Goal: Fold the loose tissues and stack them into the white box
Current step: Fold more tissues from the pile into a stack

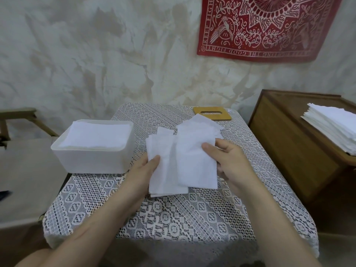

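A white box (92, 160) stands at the left of the lace-covered table (192, 212), filled with folded tissues (98, 136). At the table's middle my left hand (143, 170) pinches the left edge of a folded bundle of tissues (165, 170), thumb on top. My right hand (229, 160) grips a second folded tissue (196, 162) that overlaps the bundle, thumb pressed on its upper face. Behind them lie loose tissues (200, 126) on the cloth.
A wooden lid with a slot (212, 113) lies at the table's far edge. To the right stands a wooden cabinet (292, 143) carrying a tall stack of tissues (333, 128). A chair (28, 170) sits at the left. A red cloth (265, 26) hangs on the wall.
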Action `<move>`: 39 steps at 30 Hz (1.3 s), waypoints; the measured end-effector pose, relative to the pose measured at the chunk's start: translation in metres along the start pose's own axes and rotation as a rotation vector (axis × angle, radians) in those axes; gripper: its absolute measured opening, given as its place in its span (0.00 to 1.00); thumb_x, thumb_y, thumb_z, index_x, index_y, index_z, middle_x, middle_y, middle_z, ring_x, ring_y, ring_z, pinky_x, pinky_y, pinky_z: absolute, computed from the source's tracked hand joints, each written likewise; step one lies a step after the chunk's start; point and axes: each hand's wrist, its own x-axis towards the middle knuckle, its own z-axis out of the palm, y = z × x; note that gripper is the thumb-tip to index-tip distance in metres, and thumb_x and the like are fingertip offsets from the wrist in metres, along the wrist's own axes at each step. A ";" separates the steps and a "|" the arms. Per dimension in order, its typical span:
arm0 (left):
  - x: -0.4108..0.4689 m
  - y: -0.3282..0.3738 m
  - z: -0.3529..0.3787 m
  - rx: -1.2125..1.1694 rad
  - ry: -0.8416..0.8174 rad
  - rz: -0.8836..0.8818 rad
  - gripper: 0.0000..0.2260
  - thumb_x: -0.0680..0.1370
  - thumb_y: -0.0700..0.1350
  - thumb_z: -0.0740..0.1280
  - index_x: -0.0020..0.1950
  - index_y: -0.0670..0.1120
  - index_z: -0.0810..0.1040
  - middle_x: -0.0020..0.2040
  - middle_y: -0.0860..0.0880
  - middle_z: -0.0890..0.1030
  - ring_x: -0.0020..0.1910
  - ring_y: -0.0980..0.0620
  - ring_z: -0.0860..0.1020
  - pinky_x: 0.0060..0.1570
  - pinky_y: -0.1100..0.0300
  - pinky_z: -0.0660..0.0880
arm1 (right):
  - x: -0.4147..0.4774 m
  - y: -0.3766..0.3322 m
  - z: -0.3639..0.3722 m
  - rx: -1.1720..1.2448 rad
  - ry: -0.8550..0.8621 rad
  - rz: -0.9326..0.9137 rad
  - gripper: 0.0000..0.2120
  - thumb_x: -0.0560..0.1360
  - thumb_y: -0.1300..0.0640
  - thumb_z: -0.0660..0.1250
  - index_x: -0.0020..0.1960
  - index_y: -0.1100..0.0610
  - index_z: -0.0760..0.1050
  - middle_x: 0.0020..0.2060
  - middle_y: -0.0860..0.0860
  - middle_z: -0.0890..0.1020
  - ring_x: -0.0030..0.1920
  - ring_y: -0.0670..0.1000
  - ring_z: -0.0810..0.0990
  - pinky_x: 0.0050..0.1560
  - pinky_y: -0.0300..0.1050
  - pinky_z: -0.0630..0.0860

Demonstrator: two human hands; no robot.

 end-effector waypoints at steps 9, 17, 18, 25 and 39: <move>-0.007 -0.002 0.014 -0.077 -0.131 -0.021 0.16 0.85 0.54 0.60 0.68 0.48 0.77 0.60 0.47 0.86 0.59 0.48 0.85 0.58 0.47 0.80 | 0.013 0.036 0.032 -0.298 0.025 0.004 0.07 0.76 0.55 0.74 0.49 0.58 0.81 0.41 0.54 0.88 0.44 0.57 0.88 0.51 0.61 0.81; -0.009 -0.006 0.010 0.069 -0.106 0.046 0.10 0.84 0.41 0.65 0.63 0.50 0.79 0.55 0.51 0.88 0.55 0.48 0.86 0.55 0.46 0.82 | 0.016 0.046 0.020 -0.393 0.048 0.100 0.11 0.70 0.46 0.75 0.44 0.50 0.76 0.37 0.48 0.81 0.33 0.51 0.76 0.39 0.46 0.68; -0.010 -0.006 0.010 0.070 -0.102 0.046 0.10 0.84 0.40 0.64 0.63 0.50 0.79 0.55 0.51 0.88 0.54 0.48 0.86 0.54 0.47 0.82 | 0.016 0.045 0.018 -0.394 0.062 0.118 0.11 0.72 0.46 0.75 0.47 0.49 0.76 0.39 0.49 0.80 0.33 0.48 0.74 0.38 0.45 0.68; -0.013 -0.004 0.008 0.122 -0.086 0.037 0.09 0.84 0.42 0.66 0.62 0.50 0.81 0.55 0.49 0.88 0.53 0.47 0.87 0.51 0.48 0.83 | 0.010 0.040 0.021 -0.188 -0.071 0.252 0.08 0.78 0.52 0.72 0.53 0.56 0.82 0.35 0.49 0.77 0.24 0.45 0.64 0.23 0.36 0.57; -0.011 0.005 -0.043 0.291 -0.021 -0.117 0.08 0.84 0.40 0.65 0.61 0.48 0.80 0.51 0.48 0.88 0.50 0.46 0.87 0.51 0.48 0.82 | 0.054 0.048 0.027 -0.502 0.134 0.013 0.03 0.78 0.52 0.71 0.46 0.49 0.83 0.35 0.48 0.85 0.30 0.47 0.75 0.37 0.47 0.72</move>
